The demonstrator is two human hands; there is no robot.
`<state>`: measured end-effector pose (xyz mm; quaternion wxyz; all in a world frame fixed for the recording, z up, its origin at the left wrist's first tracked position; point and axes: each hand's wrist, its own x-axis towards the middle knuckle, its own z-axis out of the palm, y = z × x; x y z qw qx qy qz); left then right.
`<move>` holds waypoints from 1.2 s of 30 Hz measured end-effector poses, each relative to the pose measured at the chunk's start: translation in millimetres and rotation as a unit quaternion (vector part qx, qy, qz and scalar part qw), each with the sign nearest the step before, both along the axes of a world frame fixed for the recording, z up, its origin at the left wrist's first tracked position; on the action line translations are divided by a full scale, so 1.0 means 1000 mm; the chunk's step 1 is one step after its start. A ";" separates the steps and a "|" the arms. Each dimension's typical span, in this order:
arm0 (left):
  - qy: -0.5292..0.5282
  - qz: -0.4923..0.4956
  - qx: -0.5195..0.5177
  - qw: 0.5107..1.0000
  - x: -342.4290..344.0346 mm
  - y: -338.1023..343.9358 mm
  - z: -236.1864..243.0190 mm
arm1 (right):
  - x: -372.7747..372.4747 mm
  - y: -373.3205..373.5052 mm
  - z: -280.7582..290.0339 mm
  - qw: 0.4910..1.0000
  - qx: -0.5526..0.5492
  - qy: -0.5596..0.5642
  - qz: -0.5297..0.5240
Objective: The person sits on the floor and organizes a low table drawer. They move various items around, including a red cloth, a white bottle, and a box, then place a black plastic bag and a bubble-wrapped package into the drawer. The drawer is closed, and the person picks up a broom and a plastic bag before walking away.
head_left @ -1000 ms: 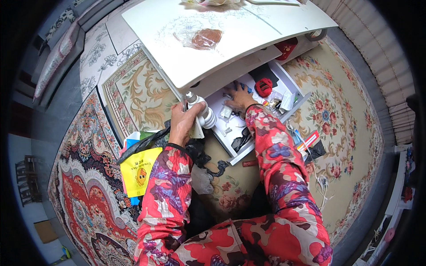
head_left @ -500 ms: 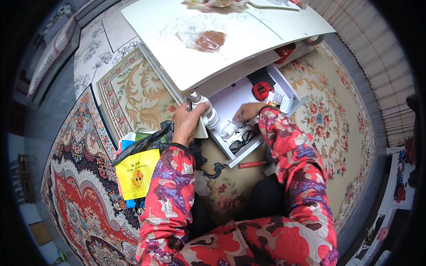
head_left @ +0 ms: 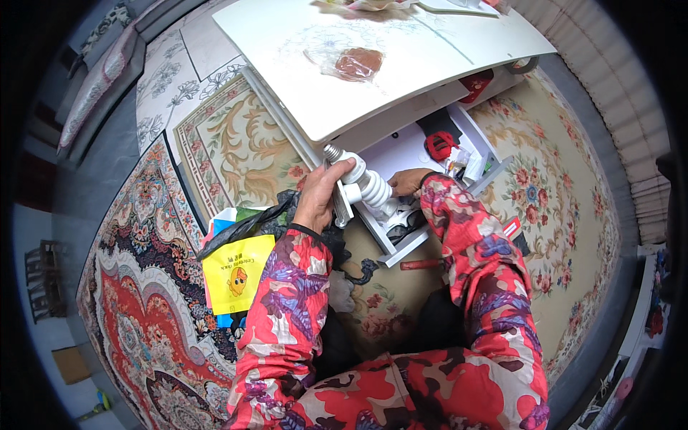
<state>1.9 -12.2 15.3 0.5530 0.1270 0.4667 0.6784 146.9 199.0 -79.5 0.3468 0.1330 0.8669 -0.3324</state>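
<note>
My left hand [head_left: 322, 190] grips a white spiral bulb [head_left: 373, 188] with a metal screw base, along with a flat item whose kind I cannot make out, at the drawer's left side. My right hand [head_left: 410, 181] reaches into the open white drawer [head_left: 485, 145], fingers curled down just right of the bulb; what they hold is hidden. In the drawer lie a red bundle [head_left: 441, 145], small white packets [head_left: 471, 165], a dark flat sheet [head_left: 435, 123] and black items [head_left: 398, 230] near the front.
Above is a white tabletop [head_left: 287, 50] with a brown item in clear wrap [head_left: 358, 64]. A yellow bag [head_left: 238, 276] and black plastic [head_left: 279, 211] lie left on patterned rugs [head_left: 150, 301]. A red stick [head_left: 419, 264] lies before the drawer.
My left hand and the bulb have moved right, the bulb tilting further over the drawer. My right hand has drawn toward the near right from deeper inside, its fingers now more curled.
</note>
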 end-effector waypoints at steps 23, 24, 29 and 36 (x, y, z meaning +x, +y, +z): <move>-0.015 0.124 -0.053 0.991 0.008 -0.006 0.023 | 0.027 0.003 0.002 0.834 -0.147 0.051 -0.529; -0.004 0.115 -0.060 0.992 0.009 -0.006 0.023 | 0.026 0.005 -0.010 0.798 -0.146 0.079 -0.580; -0.016 0.139 -0.082 0.987 0.007 -0.007 0.023 | 0.008 -0.003 -0.048 0.705 -0.177 0.298 -0.619; -0.060 0.155 -0.044 0.985 0.004 -0.002 0.015 | 0.008 -0.032 0.007 0.812 -0.327 0.225 -0.428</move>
